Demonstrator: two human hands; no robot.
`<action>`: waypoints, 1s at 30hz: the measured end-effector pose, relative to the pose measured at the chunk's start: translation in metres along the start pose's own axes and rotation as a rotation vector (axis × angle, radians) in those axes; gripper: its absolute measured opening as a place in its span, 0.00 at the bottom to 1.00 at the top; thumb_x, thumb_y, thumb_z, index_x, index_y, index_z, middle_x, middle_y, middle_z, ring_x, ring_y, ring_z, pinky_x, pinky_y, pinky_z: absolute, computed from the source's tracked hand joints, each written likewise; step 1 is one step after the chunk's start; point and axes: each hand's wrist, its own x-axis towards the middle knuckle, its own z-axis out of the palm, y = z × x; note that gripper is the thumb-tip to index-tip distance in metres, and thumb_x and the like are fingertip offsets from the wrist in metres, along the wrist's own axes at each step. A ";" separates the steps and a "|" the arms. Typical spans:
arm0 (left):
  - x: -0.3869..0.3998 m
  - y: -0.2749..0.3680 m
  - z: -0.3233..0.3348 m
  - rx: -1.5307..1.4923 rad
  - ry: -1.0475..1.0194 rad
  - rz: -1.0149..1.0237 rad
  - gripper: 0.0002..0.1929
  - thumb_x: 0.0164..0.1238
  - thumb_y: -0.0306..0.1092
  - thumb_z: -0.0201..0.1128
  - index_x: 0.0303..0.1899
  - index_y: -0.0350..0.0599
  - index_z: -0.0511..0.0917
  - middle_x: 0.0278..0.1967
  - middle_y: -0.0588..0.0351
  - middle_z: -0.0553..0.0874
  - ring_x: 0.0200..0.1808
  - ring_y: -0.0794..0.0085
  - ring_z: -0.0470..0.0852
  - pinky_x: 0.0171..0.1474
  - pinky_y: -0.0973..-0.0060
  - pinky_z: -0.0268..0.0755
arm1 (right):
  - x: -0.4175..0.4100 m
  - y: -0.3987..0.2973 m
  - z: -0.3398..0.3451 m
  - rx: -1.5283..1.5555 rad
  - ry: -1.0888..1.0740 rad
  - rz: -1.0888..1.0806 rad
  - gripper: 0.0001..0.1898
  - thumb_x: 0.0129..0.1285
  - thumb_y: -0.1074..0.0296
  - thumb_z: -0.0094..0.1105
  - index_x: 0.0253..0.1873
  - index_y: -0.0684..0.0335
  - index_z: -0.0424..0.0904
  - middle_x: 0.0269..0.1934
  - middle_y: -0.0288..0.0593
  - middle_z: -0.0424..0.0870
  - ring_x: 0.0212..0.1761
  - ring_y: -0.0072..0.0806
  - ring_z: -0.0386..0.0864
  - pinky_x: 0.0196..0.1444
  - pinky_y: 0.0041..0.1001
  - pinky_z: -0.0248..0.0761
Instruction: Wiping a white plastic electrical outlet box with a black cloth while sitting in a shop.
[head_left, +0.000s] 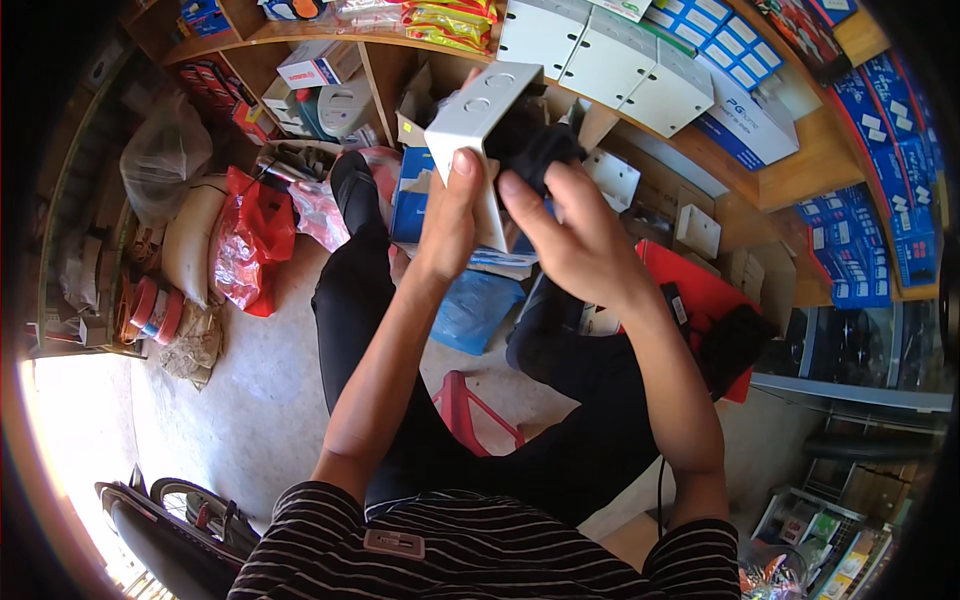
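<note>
A white electrical enclosure box with round knockouts (480, 105) is tilted up in front of me. My left hand (454, 210) is closed on its near edge, the thumb on the corner and the fingers hidden behind. My right hand (577, 225) pinches a bunched black cloth (544, 154) at the box's right side. The cloth covers part of the box's inside, so the contact there is partly hidden. Below the box lies a crumpled blue plastic bag (472, 307) on the floor.
White boxes (611, 71) line the wooden shelf (795, 176) ahead. A red tray-like object (675, 292) with dark items is at my right knee. A red plastic bag (251, 240) lies left, a red stool (461, 412) shows between my legs, and a bicycle wheel (191, 502) stands lower left.
</note>
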 end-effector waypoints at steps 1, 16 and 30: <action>0.000 0.005 -0.003 -0.009 -0.018 -0.076 0.47 0.77 0.72 0.47 0.83 0.45 0.50 0.76 0.45 0.68 0.76 0.62 0.68 0.79 0.64 0.56 | -0.001 -0.012 -0.005 0.287 -0.153 0.237 0.17 0.79 0.58 0.58 0.58 0.68 0.78 0.49 0.46 0.79 0.52 0.33 0.76 0.57 0.35 0.71; 0.013 0.007 0.007 -0.268 0.085 -0.278 0.41 0.82 0.70 0.37 0.75 0.41 0.67 0.64 0.50 0.81 0.63 0.65 0.81 0.67 0.67 0.74 | 0.007 -0.013 -0.015 -0.337 -0.191 -0.111 0.20 0.77 0.56 0.59 0.45 0.73 0.79 0.33 0.64 0.82 0.36 0.55 0.83 0.42 0.43 0.73; 0.003 -0.016 -0.016 -0.117 0.170 -0.213 0.41 0.80 0.70 0.45 0.70 0.36 0.71 0.53 0.56 0.83 0.43 0.74 0.84 0.43 0.75 0.77 | 0.002 0.008 -0.029 -0.241 0.113 -0.037 0.21 0.77 0.52 0.61 0.44 0.69 0.85 0.33 0.43 0.87 0.32 0.27 0.82 0.39 0.31 0.74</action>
